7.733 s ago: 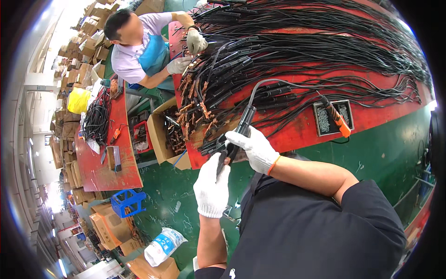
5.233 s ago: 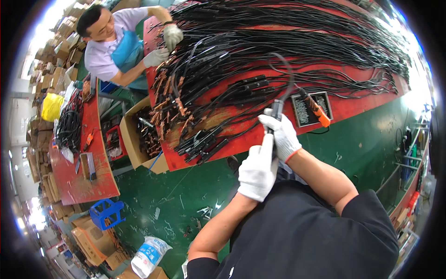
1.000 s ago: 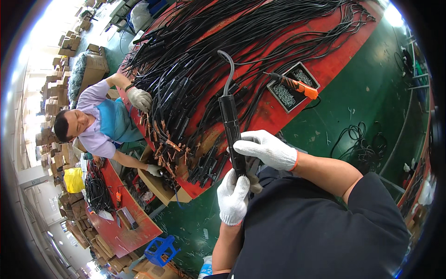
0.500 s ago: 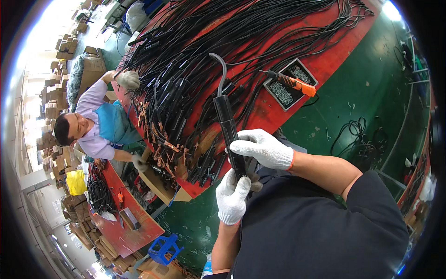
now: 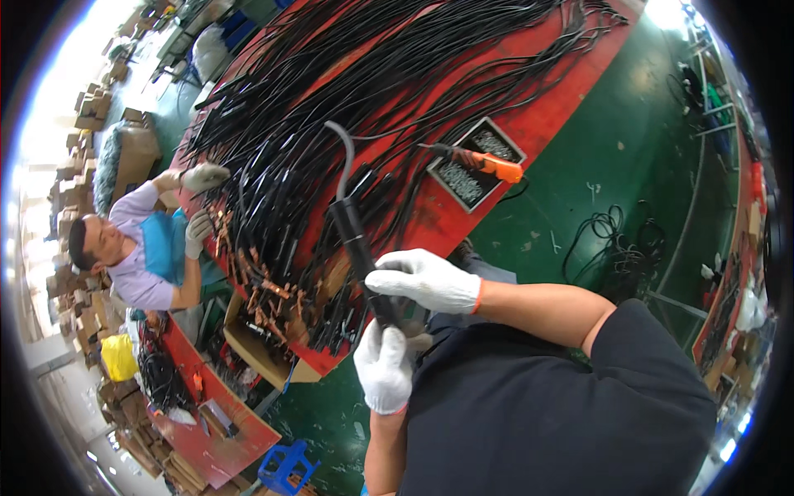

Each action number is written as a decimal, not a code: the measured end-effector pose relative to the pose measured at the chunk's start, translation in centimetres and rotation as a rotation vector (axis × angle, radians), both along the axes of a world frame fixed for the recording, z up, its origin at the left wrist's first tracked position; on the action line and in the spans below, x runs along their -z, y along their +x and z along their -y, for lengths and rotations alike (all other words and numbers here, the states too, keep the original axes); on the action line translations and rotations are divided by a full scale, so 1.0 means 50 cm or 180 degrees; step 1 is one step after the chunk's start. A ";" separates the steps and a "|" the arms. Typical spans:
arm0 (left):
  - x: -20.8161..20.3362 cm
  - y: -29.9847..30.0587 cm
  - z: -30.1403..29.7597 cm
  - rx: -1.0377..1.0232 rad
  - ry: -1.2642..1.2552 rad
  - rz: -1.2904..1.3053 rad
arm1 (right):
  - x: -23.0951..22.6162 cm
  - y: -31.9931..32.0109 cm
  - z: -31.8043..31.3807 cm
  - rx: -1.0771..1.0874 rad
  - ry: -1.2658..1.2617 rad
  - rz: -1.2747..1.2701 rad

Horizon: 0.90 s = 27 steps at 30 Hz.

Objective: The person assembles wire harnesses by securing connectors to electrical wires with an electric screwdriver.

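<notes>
A black tubular handle is held tilted over the table's near edge, its far end pointing up and to the left. From that end a bent grey cable sticks out. My left hand, in a white knit glove, grips the lower end of the handle. Higher up, my gloved right hand closes round it from the right, thumb and fingers on its side. The palm sides of both hands and the bottom tip of the handle are hidden.
On the red table lie many black cables and a heap of copper-coloured pieces. An orange power screwdriver rests across a tray of screws. A co-worker stands at left beside a cardboard box; a blue stool stands below.
The whole view has shifted, so the table and my hands sit further left. Both hands keep their hold on the handle. The co-worker's lower hand has come up from the box to the cables.
</notes>
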<state>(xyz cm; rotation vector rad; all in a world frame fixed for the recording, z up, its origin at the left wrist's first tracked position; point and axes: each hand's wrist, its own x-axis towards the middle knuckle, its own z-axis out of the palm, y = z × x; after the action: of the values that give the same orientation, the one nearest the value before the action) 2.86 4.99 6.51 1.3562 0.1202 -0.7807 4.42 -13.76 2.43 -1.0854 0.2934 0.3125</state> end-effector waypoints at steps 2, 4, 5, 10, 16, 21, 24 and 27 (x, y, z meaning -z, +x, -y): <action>0.007 0.005 0.005 -0.0195 -0.0029 -0.0156 | 0.026 -0.004 -0.003 0.0130 0.0030 0.0176; 0.021 0.008 0.010 -0.0282 -0.0058 -0.0191 | 0.043 -0.016 0.022 0.0215 -0.0094 -0.0103; 0.031 0.007 0.009 -0.0422 -0.0131 -0.0184 | 0.050 -0.022 0.036 0.0266 -0.0179 -0.0363; 0.062 0.008 -0.001 -0.0675 -0.0163 -0.0190 | 0.296 -0.076 0.236 0.0610 -0.3855 -0.0205; 0.087 0.000 -0.007 -0.0793 -0.0077 -0.0227 | 0.389 -0.080 0.340 0.0353 -0.4474 -0.0456; 0.082 -0.007 0.008 -0.0877 0.0027 -0.0235 | 0.437 -0.012 0.311 0.0218 -0.5517 0.0034; 0.078 -0.012 0.009 -0.0851 0.0145 -0.0167 | 0.475 0.005 0.326 -0.0292 -0.5801 -0.0086; 0.076 -0.013 0.013 -0.0753 0.0126 -0.0161 | 0.493 0.014 0.334 -0.0471 -0.5986 -0.0154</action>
<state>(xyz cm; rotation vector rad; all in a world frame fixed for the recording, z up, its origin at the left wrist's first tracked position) 2.21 4.33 2.73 1.3317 0.3314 -0.6159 5.14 -30.47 -22.20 -2.9584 0.5591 0.1162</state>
